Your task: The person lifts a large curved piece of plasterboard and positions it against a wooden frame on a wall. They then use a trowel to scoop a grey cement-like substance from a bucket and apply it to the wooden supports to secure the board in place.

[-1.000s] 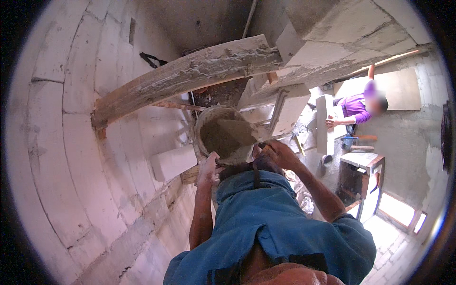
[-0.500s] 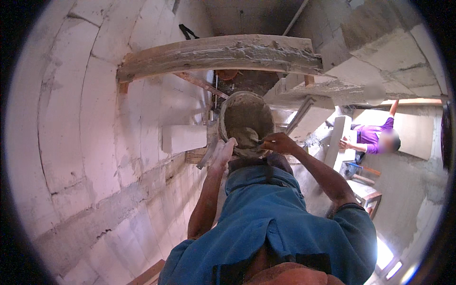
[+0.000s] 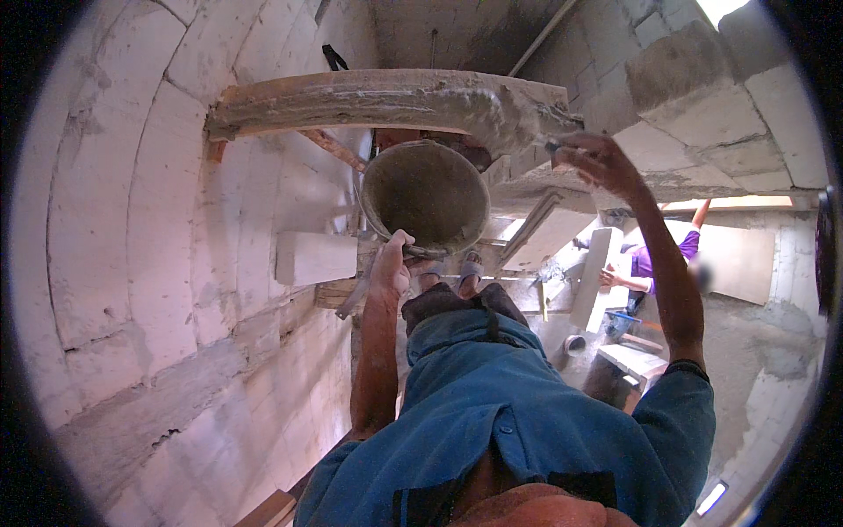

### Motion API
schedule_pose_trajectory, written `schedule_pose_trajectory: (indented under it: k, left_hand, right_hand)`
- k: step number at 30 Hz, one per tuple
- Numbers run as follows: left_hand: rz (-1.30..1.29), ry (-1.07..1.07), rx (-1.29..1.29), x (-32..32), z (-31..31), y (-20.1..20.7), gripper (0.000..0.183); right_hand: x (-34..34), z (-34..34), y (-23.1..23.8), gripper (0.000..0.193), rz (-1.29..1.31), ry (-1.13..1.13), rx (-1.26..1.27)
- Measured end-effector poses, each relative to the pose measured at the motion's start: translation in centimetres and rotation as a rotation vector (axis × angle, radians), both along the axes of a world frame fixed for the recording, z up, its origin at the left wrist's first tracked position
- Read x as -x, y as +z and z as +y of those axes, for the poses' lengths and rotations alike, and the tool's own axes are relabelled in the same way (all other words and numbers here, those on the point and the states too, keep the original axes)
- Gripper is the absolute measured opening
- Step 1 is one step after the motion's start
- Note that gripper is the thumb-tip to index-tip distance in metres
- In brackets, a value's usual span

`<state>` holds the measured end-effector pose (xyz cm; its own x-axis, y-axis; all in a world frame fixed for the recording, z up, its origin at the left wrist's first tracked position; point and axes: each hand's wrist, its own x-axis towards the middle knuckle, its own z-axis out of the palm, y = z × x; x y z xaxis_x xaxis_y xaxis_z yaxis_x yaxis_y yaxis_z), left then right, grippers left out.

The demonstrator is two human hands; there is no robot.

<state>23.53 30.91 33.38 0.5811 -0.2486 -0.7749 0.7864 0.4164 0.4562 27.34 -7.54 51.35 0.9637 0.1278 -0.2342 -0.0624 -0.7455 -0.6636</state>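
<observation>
With my left hand [image 3: 392, 265] I grip the near rim of a round, mortar-smeared bucket [image 3: 425, 198], its fingers closed over the edge. The bucket is tilted so that its inside shows; grey residue coats its walls. My right hand [image 3: 601, 164] is raised at the right end of a mortar-coated beam [image 3: 351, 104], closed around the handle of a trowel [image 3: 552, 147]. The trowel's blade is smeared by motion against the grey mortar there, so I cannot tell its exact edge. The beam spans from the left wall to the blockwork on the right.
A pale block wall [image 3: 167, 220] runs along the left, with a white block [image 3: 316, 257] jutting near it. On the right, a person in a purple sleeve [image 3: 643, 266] holds a long white block [image 3: 595, 279]. Below lie a bench [image 3: 630, 364] and planks.
My right hand has lifted the trowel out of the bucket, up and right to the beam's end. The bucket has shifted slightly left and away from me, still in my left hand.
</observation>
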Motion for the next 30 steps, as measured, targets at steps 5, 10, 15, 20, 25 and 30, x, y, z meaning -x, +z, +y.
schedule_pose_trajectory:
  k: [5, 10, 15, 20, 25, 30]
  left_hand:
    - [0.007, 0.05, -0.027, -0.7, -0.2, 0.9, 0.038]
    - [0.064, 0.037, -0.041, -0.6, 0.8, -1.1, 0.039]
    - [0.176, 0.142, -0.007, 0.6, 1.8, -0.5, 0.039]
    - [0.148, 0.142, 0.023, 2.0, 3.1, -3.4, 0.034]
    - [0.135, 0.258, -0.119, 3.6, 4.2, -5.5, 0.033]
    - [0.162, 0.097, -0.042, 2.8, 3.9, -5.5, 0.032]
  right_hand:
    - [-3.6, -1.9, -1.8, 0.035, -0.496, 0.27, 0.603]
    - [-6.4, 5.2, -3.9, 0.032, -0.684, 0.163, 0.635]
    - [-9.1, 9.6, -0.9, 0.032, -0.359, 0.194, 0.479]
    - [-7.7, 5.4, -3.2, 0.034, -0.517, 0.118, 0.467]
    - [-2.4, 3.3, -1.5, 0.038, -0.01, -0.23, 0.031]
    - [1.0, 2.8, -5.0, 0.034, -0.038, -0.512, -0.064]
